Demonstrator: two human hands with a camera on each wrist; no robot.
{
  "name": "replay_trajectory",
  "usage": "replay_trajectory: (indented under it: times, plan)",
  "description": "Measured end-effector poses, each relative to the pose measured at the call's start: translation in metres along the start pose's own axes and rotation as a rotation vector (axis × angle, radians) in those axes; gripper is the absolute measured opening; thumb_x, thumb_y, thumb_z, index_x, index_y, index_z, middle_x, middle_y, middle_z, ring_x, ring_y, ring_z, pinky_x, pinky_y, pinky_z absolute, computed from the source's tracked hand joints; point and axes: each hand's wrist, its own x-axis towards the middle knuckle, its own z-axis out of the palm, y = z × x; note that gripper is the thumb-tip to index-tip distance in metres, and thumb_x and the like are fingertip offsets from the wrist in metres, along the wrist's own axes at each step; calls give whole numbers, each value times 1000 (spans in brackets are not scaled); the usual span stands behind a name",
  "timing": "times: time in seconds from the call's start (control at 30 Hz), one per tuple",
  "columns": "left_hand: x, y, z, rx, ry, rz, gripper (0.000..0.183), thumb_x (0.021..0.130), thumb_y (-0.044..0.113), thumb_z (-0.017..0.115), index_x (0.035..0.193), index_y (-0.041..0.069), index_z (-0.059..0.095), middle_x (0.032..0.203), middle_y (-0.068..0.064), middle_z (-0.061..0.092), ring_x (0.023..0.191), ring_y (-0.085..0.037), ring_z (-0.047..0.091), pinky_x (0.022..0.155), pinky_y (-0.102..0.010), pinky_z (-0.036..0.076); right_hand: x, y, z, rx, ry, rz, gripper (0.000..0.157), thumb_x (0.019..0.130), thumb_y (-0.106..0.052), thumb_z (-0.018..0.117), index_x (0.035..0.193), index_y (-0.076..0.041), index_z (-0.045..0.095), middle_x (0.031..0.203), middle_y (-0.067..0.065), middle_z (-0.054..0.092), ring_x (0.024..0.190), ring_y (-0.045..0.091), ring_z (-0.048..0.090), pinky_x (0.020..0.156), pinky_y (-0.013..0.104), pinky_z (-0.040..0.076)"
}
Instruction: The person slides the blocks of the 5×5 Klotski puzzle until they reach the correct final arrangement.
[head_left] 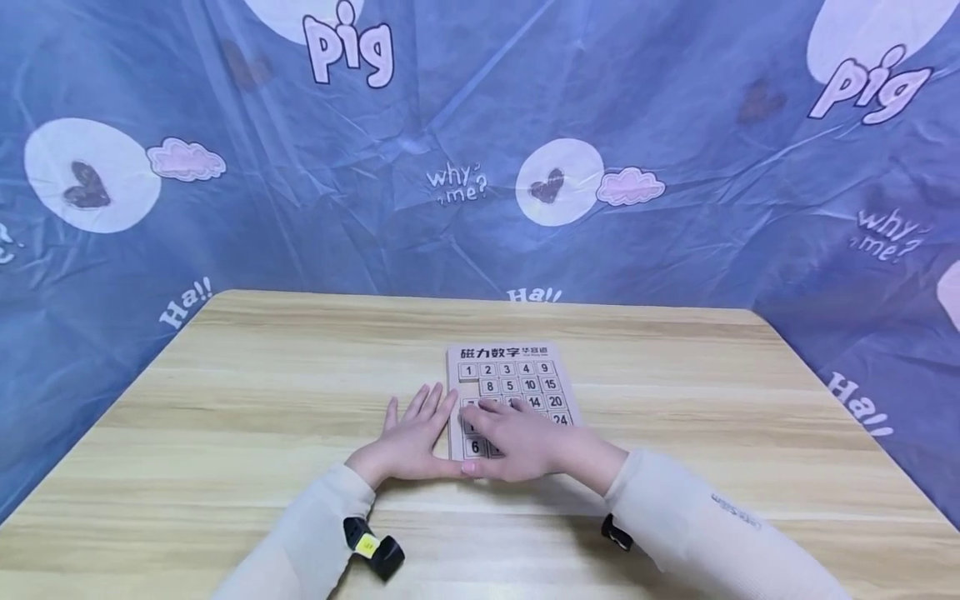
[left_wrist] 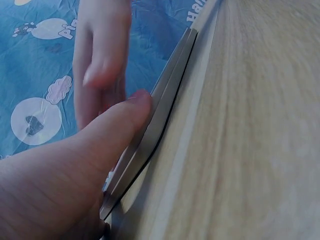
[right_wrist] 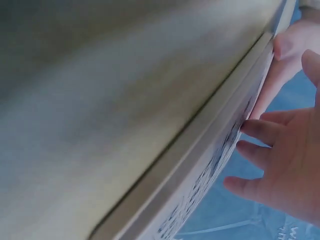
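Observation:
A white number sliding puzzle (head_left: 453, 371) with black-numbered square tiles lies flat on the table. Its second row has a gap at the left end, below the tile (head_left: 468, 370) marked 1. My left hand (head_left: 408, 446) lies along the puzzle's left side with fingers extended, its thumb at the near edge. Across the lower tiles reaches my right hand (head_left: 521, 446), its fingers touching the face near the left columns and covering several numbers. The left wrist view shows the left thumb (left_wrist: 125, 112) against the puzzle's rim (left_wrist: 160, 110). In the right wrist view, the right fingers (right_wrist: 257, 132) are spread above the tiles.
The light wood table (head_left: 300, 358) extends around the puzzle on every side. Behind it hangs a blue printed cloth (head_left: 360, 208), which also covers the sides. A black wrist camera (head_left: 375, 550) sits on the left sleeve.

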Motion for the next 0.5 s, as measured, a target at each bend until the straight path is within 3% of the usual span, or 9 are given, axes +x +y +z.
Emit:
replay_trajectory:
  times: [0.2, 0.37, 0.5]
  plan:
    - [-1, -2, 4, -12, -2, 4, 107, 62, 75, 46, 140, 12, 9, 142, -15, 5, 127, -29, -2, 93, -56, -9, -42, -3, 7, 21, 29, -64, 69, 85, -53, 38, 136, -9, 25, 136, 8, 30, 125, 28, 20, 94, 56, 13]
    - [-2, -2, 1, -19, -4, -2, 107, 62, 74, 49, 140, 12, 9, 142, -15, 4, 128, -29, -3, 93, -55, -9, -87, 6, 11, 2, 111, 13, 68, 83, -51, 44, 134, -8, 30, 134, 11, 32, 123, 30, 23, 93, 58, 15]
    - [-3, -2, -3, -22, -4, -4, 107, 62, 73, 50, 140, 12, 9, 142, -14, 3, 128, -28, -3, 94, -54, -10, -109, 16, 13, 7, 177, 68, 68, 82, -49, 47, 131, -5, 35, 132, 11, 36, 121, 31, 28, 91, 59, 18]
